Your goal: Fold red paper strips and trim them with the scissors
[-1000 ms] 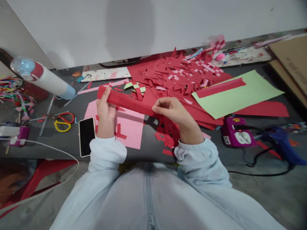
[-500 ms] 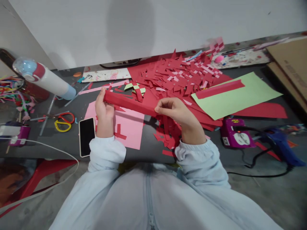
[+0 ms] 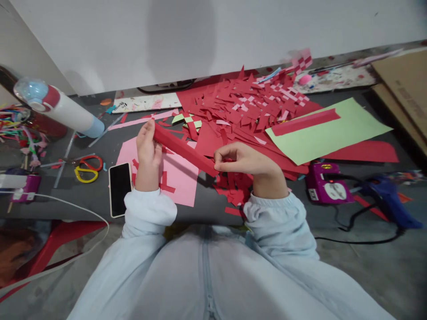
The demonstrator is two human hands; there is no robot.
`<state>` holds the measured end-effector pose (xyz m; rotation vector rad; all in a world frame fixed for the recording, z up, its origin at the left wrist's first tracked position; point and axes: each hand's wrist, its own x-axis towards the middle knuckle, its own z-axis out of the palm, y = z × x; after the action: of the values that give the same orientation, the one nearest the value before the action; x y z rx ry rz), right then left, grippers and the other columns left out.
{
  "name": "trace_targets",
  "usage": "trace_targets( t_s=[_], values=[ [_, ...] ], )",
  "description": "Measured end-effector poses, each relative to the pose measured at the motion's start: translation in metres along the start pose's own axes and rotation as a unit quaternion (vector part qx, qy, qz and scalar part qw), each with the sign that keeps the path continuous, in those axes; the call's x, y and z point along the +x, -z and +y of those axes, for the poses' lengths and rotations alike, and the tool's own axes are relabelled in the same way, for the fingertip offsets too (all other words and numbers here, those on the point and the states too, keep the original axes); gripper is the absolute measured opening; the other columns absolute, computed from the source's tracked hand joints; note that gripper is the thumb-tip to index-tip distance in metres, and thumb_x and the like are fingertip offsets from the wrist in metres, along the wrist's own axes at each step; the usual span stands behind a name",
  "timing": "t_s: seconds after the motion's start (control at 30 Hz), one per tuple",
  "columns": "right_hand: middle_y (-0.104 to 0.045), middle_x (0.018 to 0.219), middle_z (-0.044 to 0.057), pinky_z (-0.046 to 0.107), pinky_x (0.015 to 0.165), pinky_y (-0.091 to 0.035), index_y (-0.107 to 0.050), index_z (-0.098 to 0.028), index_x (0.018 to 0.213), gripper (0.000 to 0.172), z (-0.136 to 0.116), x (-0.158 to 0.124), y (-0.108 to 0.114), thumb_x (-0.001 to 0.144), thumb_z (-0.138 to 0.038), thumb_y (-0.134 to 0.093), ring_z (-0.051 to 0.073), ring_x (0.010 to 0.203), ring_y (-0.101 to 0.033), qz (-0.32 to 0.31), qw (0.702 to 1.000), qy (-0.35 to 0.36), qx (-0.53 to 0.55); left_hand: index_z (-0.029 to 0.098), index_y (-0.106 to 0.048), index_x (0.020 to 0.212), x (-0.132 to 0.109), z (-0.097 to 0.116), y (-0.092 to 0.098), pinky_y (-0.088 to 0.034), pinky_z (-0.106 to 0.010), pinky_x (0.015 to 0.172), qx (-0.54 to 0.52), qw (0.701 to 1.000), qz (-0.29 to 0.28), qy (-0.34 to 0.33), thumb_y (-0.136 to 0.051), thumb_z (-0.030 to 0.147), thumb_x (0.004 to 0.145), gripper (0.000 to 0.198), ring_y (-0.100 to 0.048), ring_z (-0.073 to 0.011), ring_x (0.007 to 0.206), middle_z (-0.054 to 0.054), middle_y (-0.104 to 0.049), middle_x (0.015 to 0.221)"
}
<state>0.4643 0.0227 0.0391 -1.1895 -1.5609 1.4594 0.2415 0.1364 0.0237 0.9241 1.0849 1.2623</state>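
Note:
Between my two hands a long red paper strip (image 3: pixel 185 150) is stretched above the table, slanting down to the right, with what looks like a lengthwise fold. My left hand (image 3: pixel 147 144) is closed on its upper left end. The thumb and forefinger of my right hand (image 3: pixel 235 159) pinch its lower right end. Beneath the strip lies a pink paper sheet (image 3: pixel 182 186) with small red pieces on it. Red paper scraps (image 3: pixel 233 186) lie just under my right hand. Farther back spreads a heap of cut red paper (image 3: pixel 230 104) with pink-and-red woven bits.
A phone (image 3: pixel 120 191), scissors (image 3: pixel 88 169) and a bottle (image 3: pixel 66 109) are at the left. To the right are a green sheet (image 3: pixel 323 138) bearing another red strip, a purple box (image 3: pixel 328 184), a blue glue gun (image 3: pixel 387 200) with a cable, and a cardboard box (image 3: pixel 403 89).
The strip has tilted more steeply, its right end dropping toward me along with my right hand. My left hand has shifted slightly right and up. Both still hold the strip.

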Motion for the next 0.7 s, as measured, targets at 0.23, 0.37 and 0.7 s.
trace_targets(
  t_s=[0.23, 0.37, 0.7],
  values=[
    [-0.061, 0.058, 0.0, 0.024, 0.055, -0.046, -0.063, -0.017, 0.063, 0.04, 0.003, 0.001, -0.004, 0.081, -0.052, -0.063, 0.011, 0.056, -0.056, -0.024, 0.999, 0.014, 0.026, 0.023, -0.066, 0.086, -0.002, -0.005, -0.006, -0.055, -0.031, 0.082, -0.039, 0.998, -0.035, 0.04, -0.084, 0.051, 0.065, 0.039, -0.067, -0.0191, 0.09, -0.003, -0.069, 0.088],
    [-0.068, 0.067, 0.004, 0.028, 0.066, -0.053, -0.073, -0.017, 0.08, 0.051, 0.006, 0.009, -0.014, 0.084, -0.065, -0.054, 0.014, 0.065, -0.063, -0.022, 0.998, 0.032, 0.056, 0.022, -0.064, 0.086, -0.008, -0.007, -0.014, -0.054, -0.03, 0.076, -0.057, 0.989, -0.094, 0.097, -0.088, 0.044, 0.062, 0.04, -0.068, -0.0153, 0.075, 0.0, -0.068, 0.079],
    [-0.057, 0.065, -0.001, 0.027, 0.071, -0.049, -0.058, -0.017, 0.067, 0.05, 0.015, 0.022, -0.032, 0.076, -0.066, -0.064, 0.012, 0.068, -0.056, 0.011, 0.992, -0.006, 0.123, 0.021, -0.059, 0.09, -0.027, -0.017, -0.032, -0.054, -0.029, 0.074, -0.026, 0.972, -0.206, 0.106, -0.092, 0.037, 0.053, 0.052, -0.068, -0.0135, 0.071, 0.002, -0.071, 0.08]
  ],
)
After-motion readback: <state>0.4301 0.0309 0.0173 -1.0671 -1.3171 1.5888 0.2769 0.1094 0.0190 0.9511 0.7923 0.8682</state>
